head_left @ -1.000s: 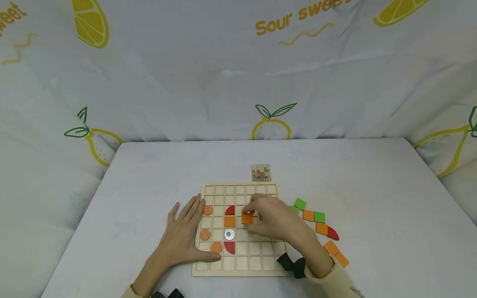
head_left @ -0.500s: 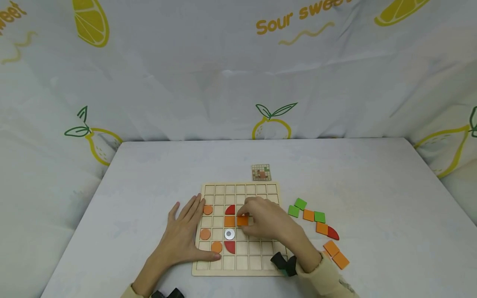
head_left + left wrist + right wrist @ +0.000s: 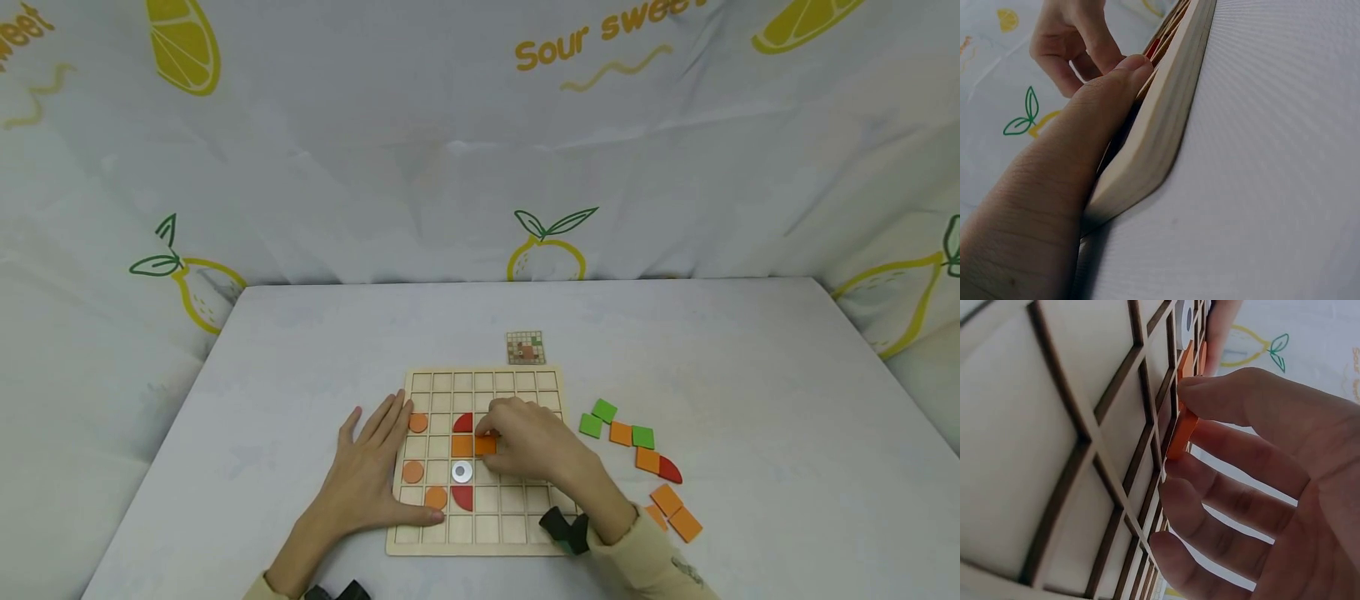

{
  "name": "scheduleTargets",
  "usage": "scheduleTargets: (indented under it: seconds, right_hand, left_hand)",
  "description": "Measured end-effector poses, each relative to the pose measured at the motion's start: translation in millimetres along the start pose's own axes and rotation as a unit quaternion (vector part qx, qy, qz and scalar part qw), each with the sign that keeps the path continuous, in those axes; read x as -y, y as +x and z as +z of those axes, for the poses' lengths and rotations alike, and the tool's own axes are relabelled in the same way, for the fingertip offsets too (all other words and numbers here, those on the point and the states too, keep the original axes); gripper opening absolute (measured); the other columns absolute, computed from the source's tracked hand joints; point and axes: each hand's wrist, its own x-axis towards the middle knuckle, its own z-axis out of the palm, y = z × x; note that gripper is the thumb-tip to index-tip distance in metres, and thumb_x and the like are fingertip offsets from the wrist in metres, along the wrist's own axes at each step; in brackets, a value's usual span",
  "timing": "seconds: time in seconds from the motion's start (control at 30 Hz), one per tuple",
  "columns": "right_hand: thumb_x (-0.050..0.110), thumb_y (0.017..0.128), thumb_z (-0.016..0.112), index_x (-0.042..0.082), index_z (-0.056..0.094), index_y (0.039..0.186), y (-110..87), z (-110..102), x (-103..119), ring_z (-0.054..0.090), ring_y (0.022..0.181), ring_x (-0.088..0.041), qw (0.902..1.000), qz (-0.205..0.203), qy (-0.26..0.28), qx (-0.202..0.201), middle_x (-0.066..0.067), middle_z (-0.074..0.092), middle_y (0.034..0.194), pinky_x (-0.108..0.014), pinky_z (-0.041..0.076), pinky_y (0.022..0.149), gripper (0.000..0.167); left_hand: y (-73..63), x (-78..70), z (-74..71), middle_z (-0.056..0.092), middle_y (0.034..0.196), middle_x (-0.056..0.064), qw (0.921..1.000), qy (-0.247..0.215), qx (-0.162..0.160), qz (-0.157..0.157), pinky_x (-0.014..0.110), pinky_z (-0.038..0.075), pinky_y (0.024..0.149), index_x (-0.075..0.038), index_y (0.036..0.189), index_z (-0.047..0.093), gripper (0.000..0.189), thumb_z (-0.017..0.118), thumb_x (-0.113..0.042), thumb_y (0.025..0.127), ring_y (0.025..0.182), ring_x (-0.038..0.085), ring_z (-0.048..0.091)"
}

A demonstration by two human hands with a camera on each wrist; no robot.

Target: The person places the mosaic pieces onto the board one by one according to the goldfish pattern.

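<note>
My right hand (image 3: 536,442) pinches an orange square tile (image 3: 486,445) between thumb and fingers, over the wooden grid board (image 3: 513,528). In the right wrist view that tile (image 3: 1182,434) sits at the board's grid, slightly tilted. Directly left of it lies another orange square (image 3: 462,447) in its cell. My left hand (image 3: 367,475) is spread along the board's left edge, its thumb resting on the lower part. Near it sit orange discs (image 3: 412,472), a white ring-marked disc (image 3: 462,472) and red quarter-rounds (image 3: 462,498). My right hand hides part of the grid.
Right of the board lie loose green squares (image 3: 604,410), orange squares (image 3: 686,524) and a red quarter-round (image 3: 671,470). A small pattern card (image 3: 526,347) stands just beyond the board's far edge on the white table (image 3: 735,358). Behind hangs a lemon-print cloth (image 3: 375,167).
My right hand has moved slightly left with the orange square, bringing it beside the orange square on the board. My left hand has stayed in place.
</note>
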Motion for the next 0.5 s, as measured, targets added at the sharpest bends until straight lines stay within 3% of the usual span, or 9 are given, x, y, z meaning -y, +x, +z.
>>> scheduleTargets:
  seconds: [0.5]
  right_hand:
    - [0.007,0.08,0.082,0.005,0.081,0.1,2.5,2.5,-0.8,0.064,0.086,-0.02,1.0,0.005,-0.005,-0.003,-0.006,0.072,0.095,-0.036,0.057,0.075,0.02]
  left_hand:
    - [-0.5,-0.1,-0.4,0.026,0.17,0.011,1.0,0.009,0.002,0.001,0.063,0.011,0.122,-0.004,0.161,0.027,0.144,0.062,-0.097,0.058,0.158,0.027,0.027]
